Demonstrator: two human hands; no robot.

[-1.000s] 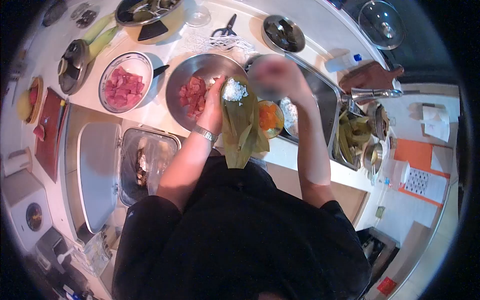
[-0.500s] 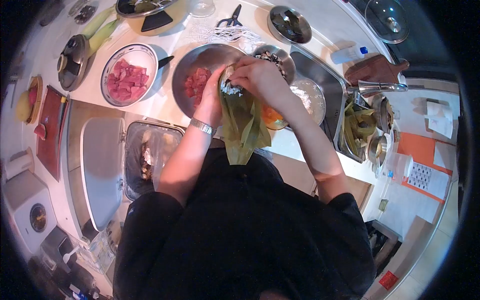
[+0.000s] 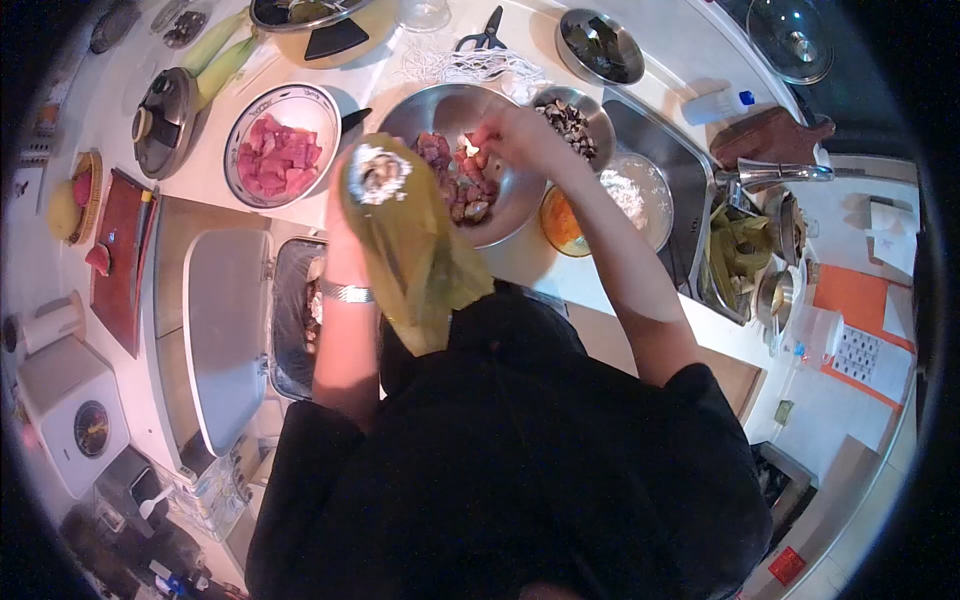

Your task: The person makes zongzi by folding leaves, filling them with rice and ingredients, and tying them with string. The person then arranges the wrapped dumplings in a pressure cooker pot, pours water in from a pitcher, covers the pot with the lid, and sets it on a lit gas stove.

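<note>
My left hand [image 3: 343,232] is wrapped round a long green-brown leaf [image 3: 412,262], folded at its top, where white rice [image 3: 378,172] lies with some brown bits on it. Its fingers are partly behind the leaf. Over the large steel bowl [image 3: 517,200] with meat chunks [image 3: 470,190], my right hand [image 3: 515,140] has its fingers bent together near the meat. Whatever the fingertips hold, if anything, is too small to make out. Just right of that hand is a bowl of chopped brown pieces [image 3: 568,128]. Nearer me are an orange-filled bowl [image 3: 567,222] and a bowl of rice [image 3: 628,197].
A patterned bowl of pink meat [image 3: 277,155] stands at the left, beside a dark handle [image 3: 354,119]. White strings [image 3: 465,66] and black scissors [image 3: 484,36] lie behind the bowls. The sink [image 3: 660,150], with a faucet [image 3: 785,172] and leaves [image 3: 738,250], is at the right.
My left hand has moved left with the leaf. My right hand went from the brown-piece bowl to the leaf, then over to the meat bowl. Brown bits now show on the rice.
</note>
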